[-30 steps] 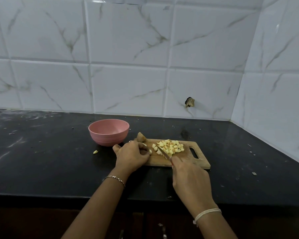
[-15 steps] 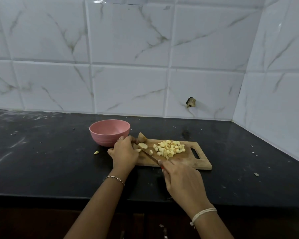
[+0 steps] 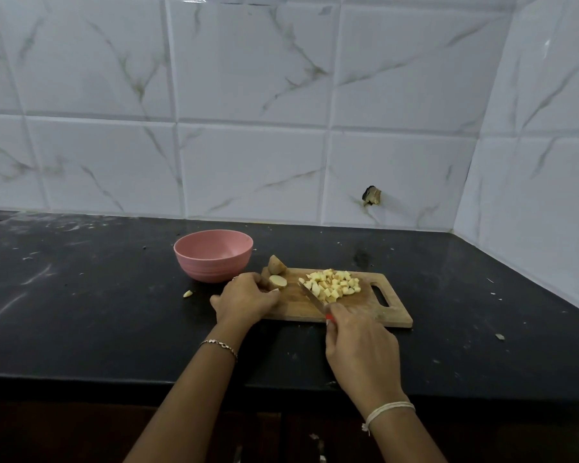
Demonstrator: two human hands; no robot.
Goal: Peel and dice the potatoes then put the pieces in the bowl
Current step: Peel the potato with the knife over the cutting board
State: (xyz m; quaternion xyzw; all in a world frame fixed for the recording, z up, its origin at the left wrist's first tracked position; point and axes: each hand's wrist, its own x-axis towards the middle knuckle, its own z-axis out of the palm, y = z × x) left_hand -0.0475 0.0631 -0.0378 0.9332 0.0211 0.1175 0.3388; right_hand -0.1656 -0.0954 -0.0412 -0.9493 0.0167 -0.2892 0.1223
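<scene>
Soft cool light is falling evenly on the wall tiles (image 3: 248, 78), the black counter (image 3: 81, 329) is reflecting dully, and the wide lens is bending edge lines

diced potato pile (image 3: 332, 286) on board (image 3: 365, 309), pink bowl (image 3: 213, 254)

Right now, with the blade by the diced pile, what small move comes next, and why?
Probably shift the knife left onto the potato piece the left hand holds on the cutting board and slice it: it is undiced, while the blade in the right hand sits by the diced pile.
</scene>
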